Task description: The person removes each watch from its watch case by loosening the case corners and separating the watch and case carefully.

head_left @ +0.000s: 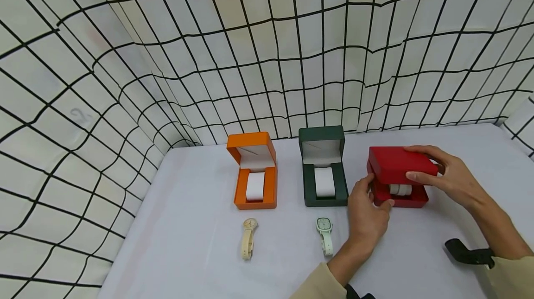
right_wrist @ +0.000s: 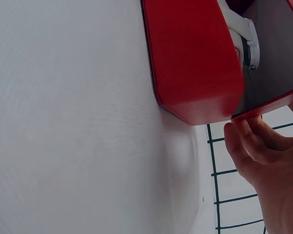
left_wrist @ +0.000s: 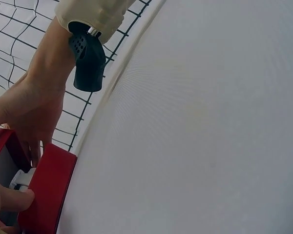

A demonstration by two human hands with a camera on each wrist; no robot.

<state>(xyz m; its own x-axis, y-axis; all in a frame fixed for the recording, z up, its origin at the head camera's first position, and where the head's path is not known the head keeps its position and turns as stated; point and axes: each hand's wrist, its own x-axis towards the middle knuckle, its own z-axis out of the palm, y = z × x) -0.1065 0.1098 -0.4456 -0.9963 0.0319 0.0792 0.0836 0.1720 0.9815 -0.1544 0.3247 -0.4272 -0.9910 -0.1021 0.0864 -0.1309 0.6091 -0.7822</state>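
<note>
A red watch box [head_left: 400, 164] stands at the right of the table with its lid partly lowered. My left hand [head_left: 367, 215] grips the box's left side, thumb at the base's front. On the lid's right side, my right hand [head_left: 450, 178] holds with fingers on top and thumb on the front edge. Inside the box, a pale watch [head_left: 400, 189] shows through the gap; the right wrist view shows its white case [right_wrist: 253, 46] near the lid's grey lining. The left wrist view catches the red base [left_wrist: 49, 190] under my left thumb.
An orange watch box [head_left: 255, 187] and a green one [head_left: 325, 185] stand open, each with a white cushion. Before them lie a cream watch [head_left: 248, 238] and a pale green watch [head_left: 324, 236]. Black netting [head_left: 267, 58] borders the white table [head_left: 187, 225].
</note>
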